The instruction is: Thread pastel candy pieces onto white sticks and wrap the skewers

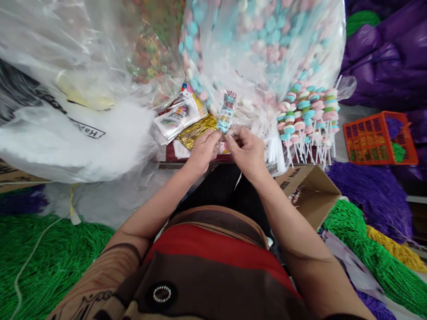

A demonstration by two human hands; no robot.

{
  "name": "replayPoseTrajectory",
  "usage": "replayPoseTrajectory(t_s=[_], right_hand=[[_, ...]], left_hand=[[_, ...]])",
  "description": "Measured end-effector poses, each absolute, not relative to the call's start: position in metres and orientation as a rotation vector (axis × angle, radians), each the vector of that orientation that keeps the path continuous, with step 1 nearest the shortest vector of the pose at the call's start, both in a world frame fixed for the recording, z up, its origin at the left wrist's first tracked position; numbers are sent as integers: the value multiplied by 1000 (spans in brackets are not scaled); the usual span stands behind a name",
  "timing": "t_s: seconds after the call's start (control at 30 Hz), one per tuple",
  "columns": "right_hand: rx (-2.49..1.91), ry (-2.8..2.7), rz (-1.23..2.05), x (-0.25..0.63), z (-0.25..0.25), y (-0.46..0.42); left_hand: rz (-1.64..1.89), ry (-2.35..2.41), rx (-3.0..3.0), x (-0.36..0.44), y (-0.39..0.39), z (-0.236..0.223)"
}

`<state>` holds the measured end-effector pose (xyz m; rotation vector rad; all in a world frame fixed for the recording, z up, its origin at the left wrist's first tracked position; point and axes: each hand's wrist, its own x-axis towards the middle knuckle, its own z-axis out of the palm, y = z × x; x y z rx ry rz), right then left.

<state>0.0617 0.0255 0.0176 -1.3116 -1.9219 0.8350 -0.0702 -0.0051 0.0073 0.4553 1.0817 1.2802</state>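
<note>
A candy skewer in a clear printed bag (pixel 227 110) points away from me, with pink, teal and pale pieces showing through the film. My left hand (pixel 206 150) pinches its near end from the left, fingers closed. From the other side my right hand (pixel 247 149) has thumb and forefinger closed on the same end; the fingers hide the stick and the bag's mouth. Just beyond my left hand lies a bundle of gold foil twist ties (pixel 195 132). Beside it rests a stack of flat printed bags (pixel 173 119).
Unwrapped candy skewers (pixel 310 111) are piled at the right, beside white sticks (pixel 276 149). Large clear sacks of pastel candy (pixel 260 35) rise behind. An open cardboard box (pixel 316 195) and an orange basket (pixel 380 138) stand right. Green strands (pixel 50 258) cover the lower left.
</note>
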Motion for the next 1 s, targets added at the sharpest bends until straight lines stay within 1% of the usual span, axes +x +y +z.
replayPoseTrajectory(t_s=[0.07, 0.23, 0.43, 0.57, 0.63, 0.73, 0.83, 1.0], right_hand=[[-1279, -1770, 1019, 63, 18, 24], [-1148, -1481, 1424, 66, 19, 25], [-1005, -1417, 1667, 76, 24, 24], [-904, -1367, 1822, 80, 19, 22], [-905, -1270, 1797, 78, 14, 22], [-963, -1108, 1674, 72, 8, 23], [-1004, -1118, 1532, 64, 6, 24], [-1137, -1334, 1063, 55, 3, 26]], left_hand=[[1265, 1015, 430, -71, -4, 12], [1096, 841, 339, -77, -9, 28], [785, 648, 261, -84, -19, 40], [747, 581, 225, -81, -18, 40], [779, 579, 227, -77, -17, 40], [862, 641, 276, -69, -15, 39], [1048, 819, 408, -58, -12, 31], [1418, 1177, 800, -43, -5, 2]])
